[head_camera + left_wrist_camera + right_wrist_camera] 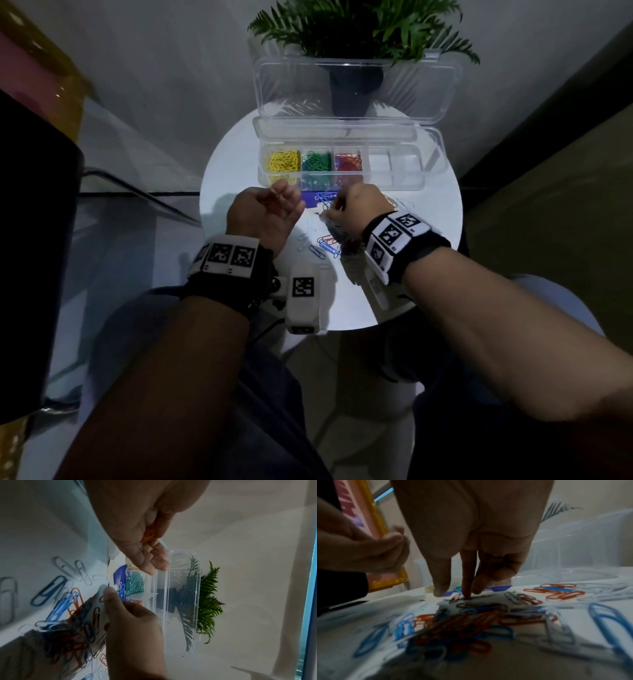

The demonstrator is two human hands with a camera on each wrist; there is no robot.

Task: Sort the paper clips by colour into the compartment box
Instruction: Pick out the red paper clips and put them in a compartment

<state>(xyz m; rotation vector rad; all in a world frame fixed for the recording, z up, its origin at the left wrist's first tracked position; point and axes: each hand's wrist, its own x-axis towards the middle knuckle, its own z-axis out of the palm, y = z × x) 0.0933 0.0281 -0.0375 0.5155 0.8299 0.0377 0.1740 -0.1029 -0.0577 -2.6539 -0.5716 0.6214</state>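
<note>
Head view shows a round white table (428, 240) with a clear plastic compartment box (404, 164) at its far side, lid up. Yellow, green and red wire clips fill its three left compartments. Loose blue, orange and white bent-wire paper clips (325, 244) lie near the hands. The left hand (265, 214) is curled around a small bunch of orange clips (148, 535). The right hand (359, 207) points its fingertips (467, 593) down onto the pile; I cannot tell if it holds one.
</note>
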